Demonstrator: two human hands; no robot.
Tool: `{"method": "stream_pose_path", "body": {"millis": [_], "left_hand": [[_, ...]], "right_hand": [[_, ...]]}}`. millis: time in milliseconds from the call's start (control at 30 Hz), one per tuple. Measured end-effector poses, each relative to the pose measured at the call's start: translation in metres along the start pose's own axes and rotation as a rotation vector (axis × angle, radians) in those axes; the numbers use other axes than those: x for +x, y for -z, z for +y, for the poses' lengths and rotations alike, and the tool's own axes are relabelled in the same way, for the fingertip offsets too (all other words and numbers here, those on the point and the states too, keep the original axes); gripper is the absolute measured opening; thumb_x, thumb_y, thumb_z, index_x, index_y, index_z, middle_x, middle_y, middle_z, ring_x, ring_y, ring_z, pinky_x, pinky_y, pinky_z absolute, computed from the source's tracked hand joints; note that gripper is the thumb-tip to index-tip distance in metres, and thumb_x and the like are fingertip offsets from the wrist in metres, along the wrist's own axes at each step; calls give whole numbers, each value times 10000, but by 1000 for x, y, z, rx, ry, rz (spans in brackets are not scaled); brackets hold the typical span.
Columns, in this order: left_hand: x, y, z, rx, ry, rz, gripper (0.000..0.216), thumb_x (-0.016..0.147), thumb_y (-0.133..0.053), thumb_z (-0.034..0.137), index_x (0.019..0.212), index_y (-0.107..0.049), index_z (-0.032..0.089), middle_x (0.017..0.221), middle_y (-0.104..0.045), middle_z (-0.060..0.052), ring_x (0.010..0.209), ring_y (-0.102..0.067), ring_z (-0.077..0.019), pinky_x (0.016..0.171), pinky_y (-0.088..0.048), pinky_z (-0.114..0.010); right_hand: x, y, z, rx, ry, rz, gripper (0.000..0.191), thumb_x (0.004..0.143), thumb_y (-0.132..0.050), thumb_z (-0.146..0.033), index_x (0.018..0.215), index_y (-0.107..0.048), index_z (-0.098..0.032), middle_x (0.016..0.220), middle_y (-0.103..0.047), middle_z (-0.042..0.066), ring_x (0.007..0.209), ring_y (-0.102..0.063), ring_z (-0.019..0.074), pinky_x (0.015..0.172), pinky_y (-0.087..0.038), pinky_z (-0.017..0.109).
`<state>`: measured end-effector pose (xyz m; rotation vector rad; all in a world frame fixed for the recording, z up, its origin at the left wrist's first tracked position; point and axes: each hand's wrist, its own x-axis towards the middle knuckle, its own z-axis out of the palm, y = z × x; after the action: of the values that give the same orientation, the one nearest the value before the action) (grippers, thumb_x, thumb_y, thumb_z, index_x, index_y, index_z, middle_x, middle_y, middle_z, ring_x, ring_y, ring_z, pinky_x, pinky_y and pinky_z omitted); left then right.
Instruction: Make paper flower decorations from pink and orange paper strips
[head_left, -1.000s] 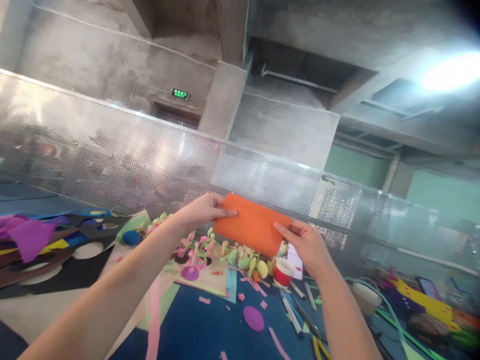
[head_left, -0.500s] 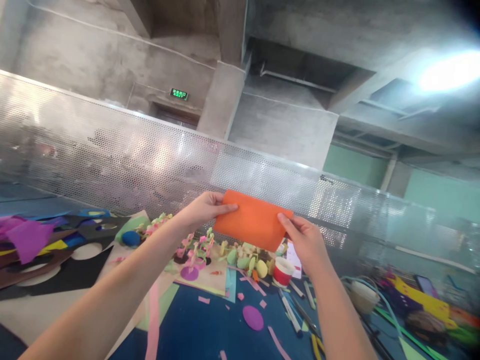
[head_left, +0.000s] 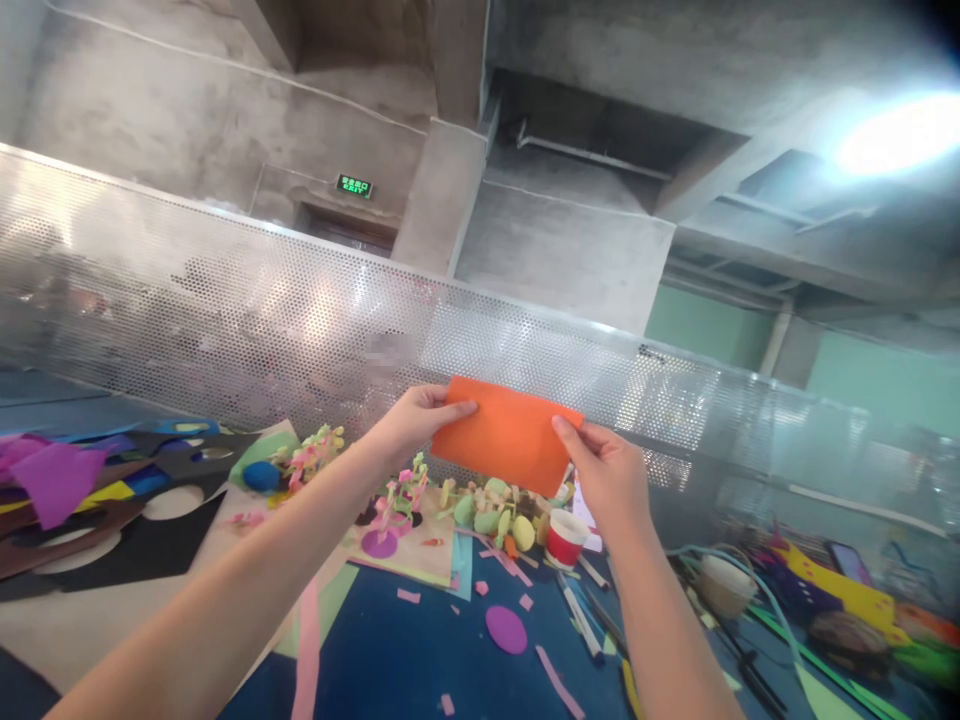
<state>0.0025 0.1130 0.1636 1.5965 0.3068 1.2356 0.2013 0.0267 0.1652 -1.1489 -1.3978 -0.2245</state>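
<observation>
I hold an orange foam sheet [head_left: 504,435] up in the air in front of a perforated metal screen. My left hand [head_left: 415,417] pinches its upper left edge, thumb laid across the front. My right hand [head_left: 609,477] grips its right edge with thumb and fingers. The sheet hangs flat and tilted, above small paper flowers [head_left: 397,496] and yellow-green foam pieces [head_left: 495,515] on the table.
The blue table [head_left: 405,660] carries pink scraps, a purple disc [head_left: 506,630], a red-and-white cup [head_left: 564,538], pens [head_left: 583,620], and stacked coloured sheets [head_left: 67,480] at left. Cables, a bowl [head_left: 716,585] and more craft material lie at right. The perforated metal screen [head_left: 225,310] stands behind.
The sheet looks narrower top to bottom than before, and my right hand has slid up its right edge. The view has shifted slightly.
</observation>
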Motion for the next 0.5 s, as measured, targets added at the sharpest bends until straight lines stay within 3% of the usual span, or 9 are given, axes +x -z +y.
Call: {"method": "stream_pose_path", "body": {"millis": [133, 200, 300, 400, 500], "left_hand": [[-2, -22, -11, -22, -70, 108, 342, 709, -650, 376, 982, -647, 169, 1059, -654, -104, 880, -633, -208, 739, -494, -276], [-3, -31, -15, -78, -57, 76, 367, 707, -654, 378, 1002, -635, 161, 1088, -639, -114, 937, -616, -218, 751, -496, -267], [-5, -37, -20, -134, 82, 2, 414, 691, -670, 392, 1025, -625, 151, 1107, -626, -127, 991, -596, -237, 758, -514, -281], [-6, -38, -25, -126, 206, -60, 434, 666, -693, 396, 1017, -632, 149, 1112, -623, -121, 926, -627, -226, 748, -532, -284], [-6, -36, -28, -113, 241, -108, 417, 662, -698, 392, 994, -648, 146, 1078, -642, -105, 864, -647, -191, 756, -529, -250]], "right_hand": [[-2, -2, 0, -220, 56, 141, 330, 833, -461, -455, 767, -611, -169, 670, -617, 20, 593, -515, 151, 568, -364, 245], [-2, -1, 1, -285, 92, 183, 321, 854, -428, -441, 774, -578, -169, 672, -600, 26, 604, -507, 155, 578, -362, 248], [-1, 1, 4, -313, 142, 208, 307, 869, -407, -421, 789, -565, -170, 701, -604, 38, 641, -523, 166, 604, -370, 252], [0, 2, 7, -339, 152, 231, 309, 865, -415, -424, 781, -573, -173, 695, -609, 42, 637, -529, 172, 607, -369, 257], [2, 3, 7, -350, 154, 229, 316, 861, -421, -429, 788, -589, -173, 688, -614, 43, 626, -529, 175, 602, -366, 262]]}}
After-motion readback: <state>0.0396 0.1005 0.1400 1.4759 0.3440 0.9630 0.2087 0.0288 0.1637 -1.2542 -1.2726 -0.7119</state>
